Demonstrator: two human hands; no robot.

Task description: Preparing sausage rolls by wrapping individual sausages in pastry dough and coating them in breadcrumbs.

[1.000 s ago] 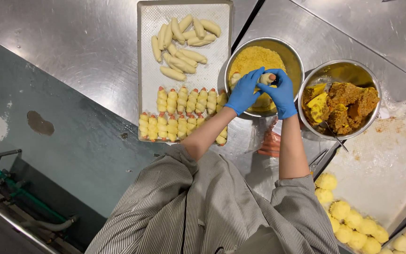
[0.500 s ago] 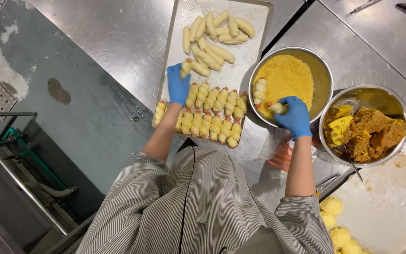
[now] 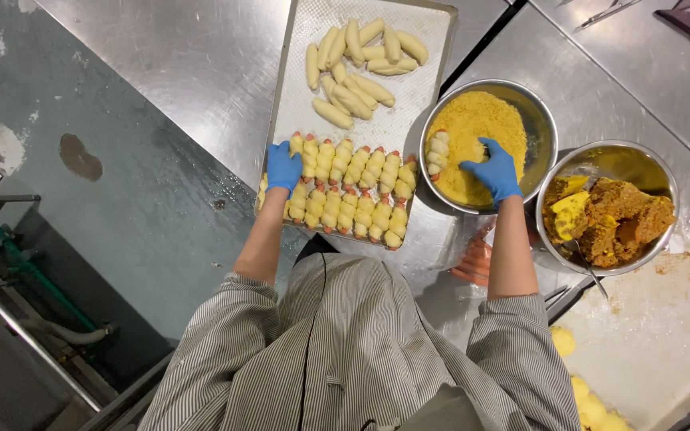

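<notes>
Two blue-gloved hands work over a steel bench (image 3: pixel 161 72), seen from straight above a person in a grey striped shirt. Left hand (image 3: pixel 283 168) rests on the near left corner of a long metal tray (image 3: pixel 293 48), its fingers curled down onto the end of the crumbed rolls (image 3: pixel 353 191); whether it grips one or only touches them I cannot tell. Those rolls lie in two tidy rows across the near end of the tray, each with a reddish tip showing. Farther up the same tray sits a loose heap of pale, uncoated dough rolls (image 3: pixel 361 60), well apart from the rows. Right hand (image 3: pixel 493 169) is down in a round steel bowl of yellow crumbs (image 3: pixel 541 120) just right of the tray, fingers bent and buried in the crumb, so what it holds, if anything, is hidden. One wrapped roll (image 3: pixel 438 152) lies against the bowl's left wall, beside that hand. Just right again, touching the first bowl, stands a second steel bowl (image 3: pixel 640 160) holding brown and yellow clumps with a utensil handle sticking out toward the person. Pale yellow pieces (image 3: pixel 592 399) lie on a white sheet at the lower right.
</notes>
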